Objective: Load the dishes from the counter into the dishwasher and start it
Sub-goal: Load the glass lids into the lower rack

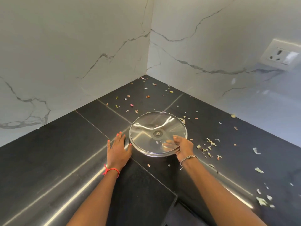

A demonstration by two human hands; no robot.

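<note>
While the left hand [118, 150] lies flat on the counter [65, 152], fingers straight and spread, thumb tip just beside the lid [146, 128], the right hand [182, 147] grips that glass lid's near right rim, thumb on top, fingers curled underneath. Both forearms reach forward toward the counter's corner, where the lid sits upturned.

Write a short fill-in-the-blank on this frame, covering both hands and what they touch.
1. The right hand grips the rim of a round glass ____.
2. The left hand lies flat, fingers straight, on the black ____.
3. A white socket is mounted on the wall to the ____.
Missing words: lid; counter; right.
</note>
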